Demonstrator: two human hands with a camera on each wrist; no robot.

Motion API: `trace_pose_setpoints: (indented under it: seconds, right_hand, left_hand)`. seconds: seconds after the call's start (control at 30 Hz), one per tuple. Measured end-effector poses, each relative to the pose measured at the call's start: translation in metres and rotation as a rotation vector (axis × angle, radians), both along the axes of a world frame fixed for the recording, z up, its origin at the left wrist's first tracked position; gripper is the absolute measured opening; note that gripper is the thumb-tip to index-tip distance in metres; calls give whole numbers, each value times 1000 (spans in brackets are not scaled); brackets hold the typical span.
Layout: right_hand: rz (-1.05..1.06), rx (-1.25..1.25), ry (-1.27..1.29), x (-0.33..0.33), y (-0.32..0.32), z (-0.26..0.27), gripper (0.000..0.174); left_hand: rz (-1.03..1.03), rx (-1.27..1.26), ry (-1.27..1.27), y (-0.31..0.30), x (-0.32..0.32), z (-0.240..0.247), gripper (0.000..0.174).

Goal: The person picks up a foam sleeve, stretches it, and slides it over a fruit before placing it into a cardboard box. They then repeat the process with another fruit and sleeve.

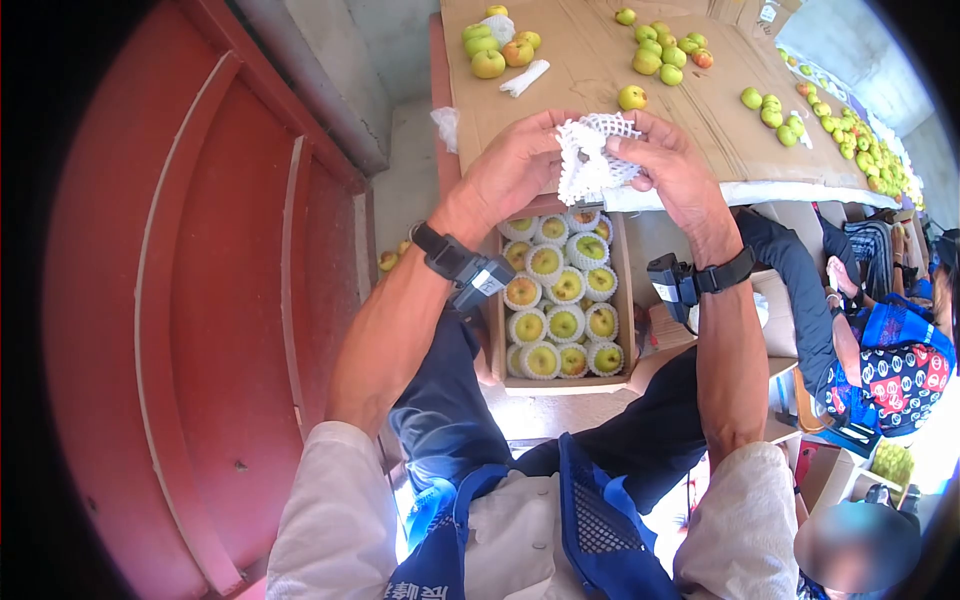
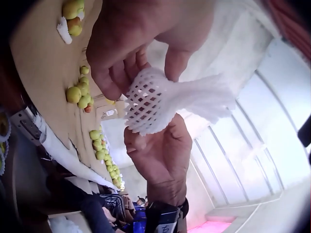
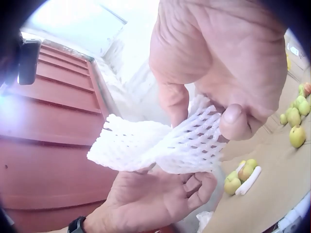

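Note:
A white foam fruit net (image 1: 588, 165) is held up between my two hands, over the near edge of the cardboard-covered table. My left hand (image 1: 515, 165) pinches its left side between thumb and fingers. On the other side my right hand (image 1: 678, 175) grips the mesh, thumb on the near face. In the left wrist view the net (image 2: 150, 102) bulges at one end, narrows at the middle and flares into a tail. Its twisted waist also shows in the right wrist view, where the net (image 3: 160, 145) spreads to both sides.
Below my hands stands a box (image 1: 627, 345) of apples in foam nets. Loose apples (image 1: 660, 50) lie in groups on the cardboard (image 1: 570, 95), and a rolled foam net (image 1: 525, 78) lies at left. A red door (image 1: 200, 300) is on my left. People sit at the right.

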State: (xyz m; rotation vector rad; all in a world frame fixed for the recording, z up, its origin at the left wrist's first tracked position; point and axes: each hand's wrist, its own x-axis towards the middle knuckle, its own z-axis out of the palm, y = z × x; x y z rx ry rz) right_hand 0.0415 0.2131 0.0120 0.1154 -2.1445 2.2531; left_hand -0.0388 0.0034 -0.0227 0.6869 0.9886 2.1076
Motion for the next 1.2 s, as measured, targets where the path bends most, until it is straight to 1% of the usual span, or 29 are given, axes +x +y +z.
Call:
trace_pose_setpoints:
  seconds: [0.03,0.1,0.17,0.2,0.27,0.37,0.4,0.43,0.47,0.5,0.57,0.6,0.67,0.7,0.77,0.8,0.83,0.87,0.9,0.93,0.97,1.0,1.03,1.07,1.1,1.13,1.17,1.2]
  right_hand:
    - [-23,39,-7,1,1,-1,26]
    - [-10,16,-18,0,3,-3,26]
    - [3,-5,-28,1,2,-2,26]
    - [-4,3,-26,3,2,-1,29]
    - [-12,11,-23,4,3,-2,33]
    - [18,9,-9,2,5,-6,30]
    - [56,-38,-38,3,6,-5,29]
    - [93,-86,-66,5,6,-1,29]
    - [92,-87,-67,6,4,3,29]
    - [133,-115,-96,8,1,6,29]
    - [171,-144,-126,9,-2,8,29]
    - [183,-124,-115,9,-4,7,30]
    - [196,-105,-106,7,-5,5,31]
    - [175,-94,-63,5,-5,2,30]
    - [154,-82,-21,3,-6,-4,29]
    - [79,-38,3,2,-7,-6,27]
    - [5,7,27,0,-10,-8,25]
    - [8,8,27,-2,-16,-12,25]
    - [-116,29,98,-4,-25,-17,24]
    - [-241,51,168,-6,-30,-22,24]
    - [-240,52,168,-7,-32,-27,24]
    - [-283,80,171,-9,-33,-31,26]
    - [-324,107,175,-11,-34,-34,28]
    - [-321,108,176,-13,-35,-36,28]
    - [-396,241,193,-14,-34,-38,29]
    - [-471,375,211,-14,-36,-36,29]
    - [-470,376,212,-13,-37,-35,29]
    - [-499,421,192,-11,-39,-34,29]
  left_hand:
    - [-5,-6,-16,0,-1,0,49]
    - [-9,-11,-32,-1,-2,-1,50]
    - [-131,6,-79,-3,-1,2,38]
    - [-131,7,-79,-3,1,3,38]
    - [-181,-117,-100,-4,3,4,41]
    - [-193,-153,-93,-6,4,2,42]
    - [-194,-153,-94,-8,2,0,42]
    - [-196,-109,-78,-9,0,1,46]
    - [-199,-64,-62,-9,-1,1,51]
    - [-201,-65,-62,-9,-1,0,51]
    - [-46,-200,-46,-9,7,14,45]
    - [-47,-200,-47,-9,7,13,45]
    - [35,-246,8,-10,6,10,34]
    - [35,-246,7,-10,5,9,34]
    - [126,-297,33,-7,5,9,26]
    - [127,-297,33,-4,5,6,26]
    - [253,-320,145,0,3,2,25]
    - [380,-341,259,2,2,-1,25]
    - [381,-341,259,4,2,-5,25]
    - [470,-365,315,6,3,-6,25]
    - [559,-390,371,7,4,-8,25]
    - [561,-389,370,9,5,-9,25]
    - [605,-365,378,11,5,-12,25]
    - [649,-342,386,13,4,-14,24]
    - [652,-341,386,14,2,-17,24]
    - [704,-372,452,15,0,-20,25]
    - [754,-403,520,16,-2,-23,25]
    - [755,-403,520,16,-3,-27,25]
